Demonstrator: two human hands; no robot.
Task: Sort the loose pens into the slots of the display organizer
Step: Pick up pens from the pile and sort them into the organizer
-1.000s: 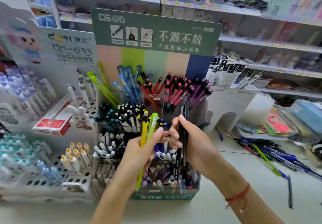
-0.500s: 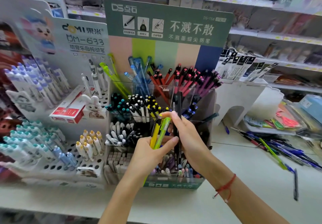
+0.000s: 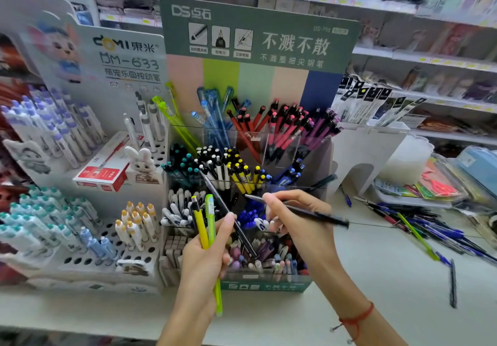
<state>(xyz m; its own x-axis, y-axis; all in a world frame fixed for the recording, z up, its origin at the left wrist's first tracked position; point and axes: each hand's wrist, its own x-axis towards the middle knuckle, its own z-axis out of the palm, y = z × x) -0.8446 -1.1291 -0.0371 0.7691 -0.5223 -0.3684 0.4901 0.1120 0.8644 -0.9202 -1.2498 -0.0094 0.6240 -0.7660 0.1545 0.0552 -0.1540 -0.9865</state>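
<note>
Gripping three pens in the left hand (image 3: 204, 262): a yellow pen (image 3: 200, 224), a lime-green pen (image 3: 213, 251) and a black pen (image 3: 228, 215), fingers curled round them, thumb pressed against the black one. Standing nearly upright, the yellow and green pens side by side; slanting up and to the left, the black one, with its tip near the middle row of slots. Pinching a second black pen (image 3: 304, 212) in the right hand (image 3: 298, 227), held almost level, its pale tip pointing left toward the organizer, its dark end sticking out to the right. Wearing a red string bracelet (image 3: 357, 318) on the right wrist.

Standing just behind both hands on the white surface (image 3: 390, 278), the display organizer (image 3: 258, 47): tiered clear slots packed with green, blue, red, pink and purple pens at the back, teal-, white-, yellow- and blue-capped ones in the middle, mixed ones at the front. Lying scattered to the right on the surface, well apart from the organizer, the loose pens (image 3: 430, 227), mostly blue and black, one green. Sitting to the left, a white holed rack (image 3: 80, 259) of capped pens and a red box (image 3: 103, 174).
</note>
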